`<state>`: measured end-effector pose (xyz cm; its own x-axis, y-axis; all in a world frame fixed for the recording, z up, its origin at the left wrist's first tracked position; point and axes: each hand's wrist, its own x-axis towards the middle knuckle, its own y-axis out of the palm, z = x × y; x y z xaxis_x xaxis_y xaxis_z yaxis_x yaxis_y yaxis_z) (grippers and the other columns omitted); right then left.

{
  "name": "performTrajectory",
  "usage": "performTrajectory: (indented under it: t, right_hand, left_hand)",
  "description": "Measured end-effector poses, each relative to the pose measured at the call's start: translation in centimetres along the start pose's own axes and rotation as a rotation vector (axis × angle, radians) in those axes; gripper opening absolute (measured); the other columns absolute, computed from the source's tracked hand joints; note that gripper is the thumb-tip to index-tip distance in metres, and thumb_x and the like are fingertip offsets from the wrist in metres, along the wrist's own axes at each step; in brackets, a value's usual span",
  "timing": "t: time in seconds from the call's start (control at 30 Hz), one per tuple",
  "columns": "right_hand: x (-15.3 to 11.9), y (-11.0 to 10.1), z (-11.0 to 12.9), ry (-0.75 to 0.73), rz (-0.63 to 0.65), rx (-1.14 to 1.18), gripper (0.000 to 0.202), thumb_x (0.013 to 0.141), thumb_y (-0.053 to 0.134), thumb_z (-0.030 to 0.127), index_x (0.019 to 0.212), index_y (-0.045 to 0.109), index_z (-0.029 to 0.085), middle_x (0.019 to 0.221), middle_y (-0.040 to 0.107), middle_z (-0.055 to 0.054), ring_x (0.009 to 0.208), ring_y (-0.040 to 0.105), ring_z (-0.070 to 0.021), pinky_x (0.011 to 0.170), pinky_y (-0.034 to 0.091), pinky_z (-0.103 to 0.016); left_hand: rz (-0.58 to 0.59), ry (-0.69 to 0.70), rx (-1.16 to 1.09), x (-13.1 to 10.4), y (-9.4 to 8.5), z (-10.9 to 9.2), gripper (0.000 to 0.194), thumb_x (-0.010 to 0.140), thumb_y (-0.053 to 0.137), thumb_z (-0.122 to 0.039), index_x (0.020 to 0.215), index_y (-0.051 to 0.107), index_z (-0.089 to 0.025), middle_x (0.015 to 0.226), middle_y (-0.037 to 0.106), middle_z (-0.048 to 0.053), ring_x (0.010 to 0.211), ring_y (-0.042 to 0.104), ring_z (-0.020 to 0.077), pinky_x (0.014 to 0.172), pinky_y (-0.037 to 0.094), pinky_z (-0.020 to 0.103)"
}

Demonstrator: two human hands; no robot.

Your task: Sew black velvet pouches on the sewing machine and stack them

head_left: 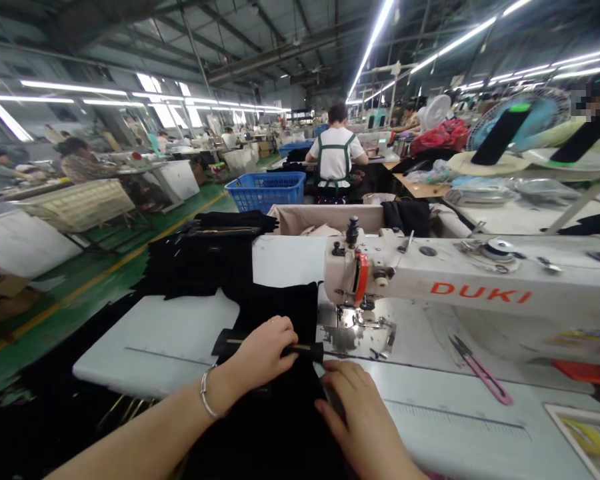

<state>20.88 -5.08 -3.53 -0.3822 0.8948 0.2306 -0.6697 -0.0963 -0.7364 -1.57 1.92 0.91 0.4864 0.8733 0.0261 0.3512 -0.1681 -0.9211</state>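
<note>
In the head view, the left hand (270,345) is grasping a dark strip (225,343) with a gold line along it, thumb on the near side, fingers on the far. The strip is lying across black fabric (280,427), just left of the sewing machine (430,270)'s metal plate. The right hand (357,403) is curling at the fabric's right edge; whether it's pinching anything, I can't tell. Pink-handled snips (481,373) are lying farther right, under the machine's arm.
</note>
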Motion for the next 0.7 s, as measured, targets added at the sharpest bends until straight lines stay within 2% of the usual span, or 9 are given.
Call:
performTrajectory:
  t: [0.07, 0.13, 0.23, 0.33, 0.47, 0.53, 0.6, 0.7]
  right_hand:
    - [0.3, -0.6, 0.4, 0.031, -0.024, 0.026, 0.014, 0.086, 0.064, 0.014, 0.1, 0.062, 0.019, 0.121, 0.059, -0.011, 0.114, 0.055, -0.0279, 0.096, 0.049, -0.048]
    - [0.6, -1.6, 1.0, 0.004, -0.058, 0.05, 0.01, 0.089, 0.062, 0.018, 0.098, 0.062, 0.02, 0.127, 0.055, -0.012, 0.119, 0.052, -0.0281, 0.099, 0.047, -0.048]
    - [1.4, -3.8, 2.3, -0.133, -0.137, 0.058, 0.009, 0.093, 0.056, 0.02, 0.097, 0.064, 0.022, 0.139, 0.048, -0.01, 0.131, 0.043, -0.0294, 0.105, 0.043, -0.051]
    - [2.3, -6.0, 3.8, -0.277, -0.197, 0.045, 0.016, 0.095, 0.052, 0.021, 0.103, 0.065, 0.024, 0.141, 0.05, -0.009, 0.134, 0.041, -0.0301, 0.106, 0.042, -0.053]
    - [3.1, -7.4, 5.0, -0.363, -0.231, 0.107, 0.015, 0.094, 0.054, 0.021, 0.101, 0.067, 0.024, 0.117, 0.067, -0.007, 0.112, 0.062, -0.0243, 0.105, 0.045, -0.05]
    - [3.2, -7.3, 5.2, -0.325, -0.246, 0.172, 0.014, 0.092, 0.056, 0.021, 0.098, 0.068, 0.025, 0.107, 0.07, -0.004, 0.101, 0.067, -0.0203, 0.099, 0.051, -0.04]
    - [3.1, -7.0, 5.3, -0.252, -0.248, 0.237, 0.013, 0.091, 0.058, 0.022, 0.096, 0.069, 0.026, 0.107, 0.07, -0.003, 0.098, 0.068, -0.0179, 0.089, 0.056, -0.03]
    - [2.9, -6.7, 5.4, -0.177, -0.265, 0.291, 0.01, 0.091, 0.059, 0.026, 0.09, 0.068, 0.026, 0.108, 0.07, -0.003, 0.095, 0.068, -0.0171, 0.082, 0.057, -0.026]
  left_hand:
    - [0.016, 0.003, -0.046, -0.4, -1.2, -1.1, 0.005, 0.08, 0.063, -0.015, 0.084, 0.064, -0.019, 0.088, 0.063, 0.002, 0.084, 0.059, 0.0189, 0.079, 0.047, 0.03]
    - [0.014, -0.03, -0.147, -1.2, -3.1, -2.4, 0.011, 0.084, 0.057, -0.016, 0.093, 0.062, -0.02, 0.09, 0.065, 0.001, 0.082, 0.061, 0.0167, 0.075, 0.048, 0.027]
    - [0.009, -0.141, -0.531, -2.6, -6.6, -4.2, 0.02, 0.088, 0.058, -0.025, 0.107, 0.062, -0.02, 0.102, 0.069, 0.002, 0.094, 0.064, 0.0192, 0.083, 0.048, 0.028]
    - [-0.014, -0.22, -0.814, -3.8, -8.9, -5.4, 0.025, 0.085, 0.066, -0.035, 0.104, 0.066, -0.019, 0.1, 0.069, 0.004, 0.094, 0.063, 0.0215, 0.083, 0.048, 0.029]
    - [-0.045, -0.222, -0.931, -4.8, -9.3, -5.8, 0.021, 0.084, 0.07, -0.033, 0.099, 0.065, -0.019, 0.094, 0.068, 0.003, 0.089, 0.062, 0.0195, 0.079, 0.047, 0.026]
    - [-0.06, -0.219, -0.977, -5.0, -9.1, -6.0, 0.025, 0.082, 0.073, -0.032, 0.101, 0.065, -0.019, 0.097, 0.069, 0.004, 0.092, 0.062, 0.02, 0.081, 0.047, 0.027]
    - [-0.093, -0.235, -0.995, -5.1, -8.9, -6.3, 0.027, 0.08, 0.075, -0.033, 0.102, 0.067, -0.019, 0.097, 0.068, 0.004, 0.093, 0.062, 0.02, 0.082, 0.047, 0.027]
    - [-0.174, -0.262, -1.003, -5.0, -8.8, -6.8, 0.021, 0.079, 0.076, -0.034, 0.093, 0.071, -0.018, 0.089, 0.066, 0.002, 0.085, 0.06, 0.0176, 0.077, 0.047, 0.024]
